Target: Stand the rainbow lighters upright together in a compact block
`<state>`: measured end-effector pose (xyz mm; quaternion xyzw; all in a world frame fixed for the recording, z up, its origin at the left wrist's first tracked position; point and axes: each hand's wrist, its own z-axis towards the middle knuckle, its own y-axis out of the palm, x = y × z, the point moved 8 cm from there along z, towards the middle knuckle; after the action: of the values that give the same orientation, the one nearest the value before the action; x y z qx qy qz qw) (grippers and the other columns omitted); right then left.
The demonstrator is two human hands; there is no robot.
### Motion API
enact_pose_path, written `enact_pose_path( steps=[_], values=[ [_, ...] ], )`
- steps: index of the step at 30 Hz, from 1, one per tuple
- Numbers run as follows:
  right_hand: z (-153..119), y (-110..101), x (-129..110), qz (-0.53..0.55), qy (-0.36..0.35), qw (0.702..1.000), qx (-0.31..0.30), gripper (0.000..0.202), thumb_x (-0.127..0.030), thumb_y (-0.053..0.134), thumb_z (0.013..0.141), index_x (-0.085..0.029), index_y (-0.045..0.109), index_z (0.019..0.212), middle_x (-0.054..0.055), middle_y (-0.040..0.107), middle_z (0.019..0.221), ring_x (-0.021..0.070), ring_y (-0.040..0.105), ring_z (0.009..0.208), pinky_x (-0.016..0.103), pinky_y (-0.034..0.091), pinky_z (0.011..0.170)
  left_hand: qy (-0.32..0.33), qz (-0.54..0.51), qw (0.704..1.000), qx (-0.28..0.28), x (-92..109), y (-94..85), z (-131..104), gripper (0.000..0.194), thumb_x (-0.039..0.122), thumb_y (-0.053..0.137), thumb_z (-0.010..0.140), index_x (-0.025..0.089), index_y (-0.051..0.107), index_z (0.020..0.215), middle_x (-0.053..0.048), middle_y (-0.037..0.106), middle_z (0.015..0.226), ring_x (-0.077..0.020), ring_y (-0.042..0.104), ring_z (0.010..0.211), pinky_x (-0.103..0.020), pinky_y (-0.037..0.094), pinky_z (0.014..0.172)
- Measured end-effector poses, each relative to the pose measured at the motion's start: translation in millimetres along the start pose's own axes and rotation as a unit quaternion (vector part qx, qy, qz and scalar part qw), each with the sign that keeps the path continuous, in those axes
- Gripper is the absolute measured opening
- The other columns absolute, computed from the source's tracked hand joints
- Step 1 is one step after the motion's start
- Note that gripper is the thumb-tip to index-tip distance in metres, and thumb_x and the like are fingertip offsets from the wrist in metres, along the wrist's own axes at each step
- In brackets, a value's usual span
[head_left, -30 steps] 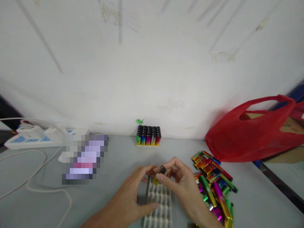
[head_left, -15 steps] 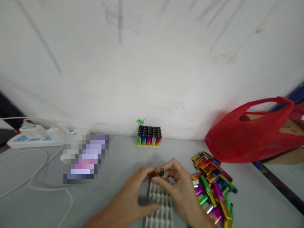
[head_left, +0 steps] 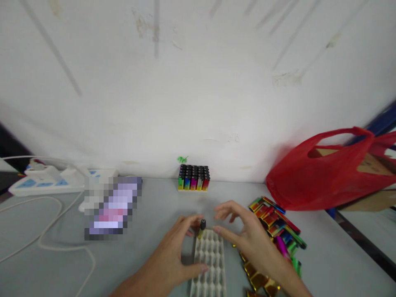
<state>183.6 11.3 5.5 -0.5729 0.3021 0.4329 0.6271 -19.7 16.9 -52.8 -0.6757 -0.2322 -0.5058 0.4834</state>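
A pale tray (head_left: 209, 264) with rows of hollows lies in front of me. In its far left corner a lighter (head_left: 202, 227) with a black top stands upright. My left hand (head_left: 175, 251) holds the tray's left side: its thumb lies across the hollows, and its index fingertip is close behind the lighter. Whether that fingertip touches the lighter, I cannot tell. Over the tray's right side, my right hand (head_left: 244, 229) is open, fingers apart and holding nothing. Below and beside it spreads a heap of shiny coloured lighters (head_left: 272, 218), partly hidden by my right forearm.
A block of upright lighters (head_left: 194, 178) stands by the wall. On the right sits a red plastic bag (head_left: 297, 181) with cardboard inside. To the left are a blurred phone (head_left: 116, 206), a white power strip (head_left: 46, 185) and a loose white cable (head_left: 62, 246).
My right hand has let go of the lighter and moved up and right, its fingers spreading. The lighter now stands in the tray's corner. My left hand has barely moved.
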Motion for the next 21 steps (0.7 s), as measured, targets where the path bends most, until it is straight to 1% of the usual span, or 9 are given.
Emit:
enact_pose_path(
  steps=[2,4,6,7,9,11,14,17,21],
  values=[
    [-4.3,-23.8,8.3,-0.071,0.008,0.997,-0.014,0.026,-0.038,0.093,0.092,-0.031,0.082,0.115,0.005,0.077,0.11,0.0296,0.067,0.102,0.039,0.05,0.09,-0.014,-0.003,1.0,-0.005,-0.9,-0.3,0.4,0.095,0.011,0.093,0.07,0.032,0.059,0.156,-0.009,0.067,0.147,-0.0347,0.065,0.129,-0.052,0.049,0.12],
    [-11.7,-43.8,20.8,-0.135,0.024,0.99,-0.028,0.022,-0.033,0.097,0.086,-0.03,0.084,0.103,0.005,0.073,0.105,0.0304,0.066,0.1,0.039,0.049,0.089,-0.017,-0.011,1.0,-0.01,-0.9,-0.4,0.7,0.096,0.01,0.093,0.07,0.032,0.058,0.157,-0.009,0.066,0.149,-0.0345,0.065,0.129,-0.052,0.048,0.121],
    [-20.0,-54.2,33.3,-0.168,0.041,0.983,-0.055,0.019,-0.031,0.093,0.088,-0.03,0.084,0.105,0.006,0.072,0.11,0.031,0.066,0.104,0.039,0.049,0.091,-0.018,-0.013,1.0,-0.008,-1.6,-1.1,0.6,0.097,0.008,0.093,0.068,0.032,0.059,0.156,-0.009,0.067,0.147,-0.0345,0.065,0.129,-0.051,0.048,0.121],
    [-23.6,-56.4,38.7,-0.178,0.051,0.98,-0.069,0.015,-0.03,0.092,0.089,-0.03,0.084,0.102,0.005,0.071,0.109,0.0307,0.066,0.103,0.038,0.049,0.09,-0.02,-0.012,1.0,-0.007,-2.2,-1.4,0.4,0.097,0.007,0.093,0.068,0.032,0.059,0.156,-0.009,0.067,0.145,-0.0344,0.065,0.129,-0.051,0.047,0.121],
    [-28.0,-55.5,44.8,-0.181,0.061,0.977,-0.094,0.006,-0.028,0.087,0.092,-0.029,0.082,0.094,0.005,0.07,0.106,0.0306,0.065,0.103,0.038,0.049,0.089,-0.021,-0.007,1.0,-0.006,-3.4,-1.8,-0.2,0.097,0.007,0.092,0.068,0.032,0.059,0.156,-0.008,0.068,0.143,-0.0346,0.065,0.129,-0.051,0.047,0.12],
    [-28.5,-51.9,46.4,-0.172,0.066,0.977,-0.109,0.007,-0.027,0.083,0.096,-0.028,0.079,0.09,0.006,0.07,0.106,0.0309,0.065,0.106,0.038,0.049,0.09,-0.018,-0.005,1.0,-0.007,-3.8,-1.7,-0.5,0.095,0.008,0.092,0.069,0.032,0.059,0.155,-0.009,0.067,0.143,-0.0345,0.065,0.129,-0.052,0.047,0.12],
    [-24.0,-48.3,43.7,-0.159,0.058,0.979,-0.113,0.007,-0.025,0.081,0.097,-0.028,0.077,0.092,0.006,0.069,0.11,0.031,0.063,0.11,0.04,0.049,0.095,-0.011,-0.004,1.0,-0.007,-3.7,-2.6,0.3,0.093,0.008,0.092,0.07,0.031,0.059,0.154,-0.008,0.067,0.143,-0.0337,0.066,0.127,-0.051,0.048,0.119],
    [-18.8,-47.2,38.2,-0.153,0.033,0.981,-0.116,0.008,-0.024,0.083,0.096,-0.028,0.076,0.094,0.005,0.07,0.109,0.0304,0.062,0.108,0.039,0.048,0.095,-0.005,-0.002,1.0,0.006,-2.2,-6.4,1.7,0.091,0.008,0.092,0.07,0.031,0.06,0.152,-0.007,0.068,0.142,-0.033,0.067,0.125,-0.048,0.05,0.116],
    [-12.2,-43.4,29.6,-0.108,0.04,0.986,-0.12,0.006,-0.033,0.079,0.103,-0.028,0.075,0.101,0.003,0.075,0.105,0.028,0.065,0.101,0.037,0.047,0.088,-0.002,0.0,1.0,0.025,0.5,-11.1,2.1,0.088,0.008,0.092,0.071,0.032,0.062,0.151,-0.006,0.07,0.14,-0.0327,0.067,0.125,-0.046,0.051,0.115]
  ],
)
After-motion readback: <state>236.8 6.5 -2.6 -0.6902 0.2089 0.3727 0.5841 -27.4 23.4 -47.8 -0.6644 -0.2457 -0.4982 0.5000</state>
